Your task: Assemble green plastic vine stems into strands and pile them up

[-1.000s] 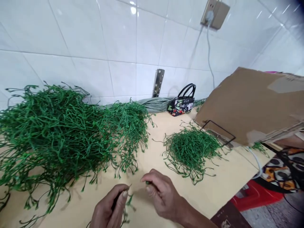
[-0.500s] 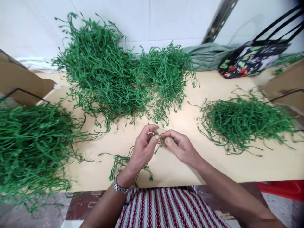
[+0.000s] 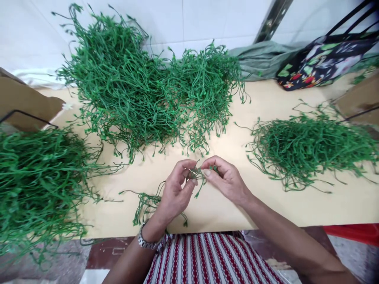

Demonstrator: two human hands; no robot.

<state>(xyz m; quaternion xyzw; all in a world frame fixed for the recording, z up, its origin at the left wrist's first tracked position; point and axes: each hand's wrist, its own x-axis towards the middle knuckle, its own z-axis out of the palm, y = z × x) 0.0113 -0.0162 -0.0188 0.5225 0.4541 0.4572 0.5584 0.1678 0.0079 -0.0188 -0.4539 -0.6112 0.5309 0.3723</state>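
Thin green stems [image 3: 199, 179] with small bud-like tips, apparently artificial, stretch between my two hands above the table. My left hand [image 3: 177, 193] curls round one end of them, thumb and forefinger a little apart. With thumb and fingertips, my right hand [image 3: 226, 179] pinches the same stems close by, and green bits show behind its fingers. A small loose bunch of stems [image 3: 146, 203] lies on the table beside my left wrist, partly hidden by the forearm.
A large heap of stems [image 3: 127, 86] rises against the wall; further heaps lie left [image 3: 38, 177] and right [image 3: 310, 146]. Cardboard boxes [image 3: 29, 100] flank the table [image 3: 237, 213]. A floral bag [image 3: 319, 63] and a green cloth [image 3: 263, 59] sit at the back right.
My left hand has opened slightly and shifted a little down and left. More of the stems now shows between my hands. The camera view has moved slightly.
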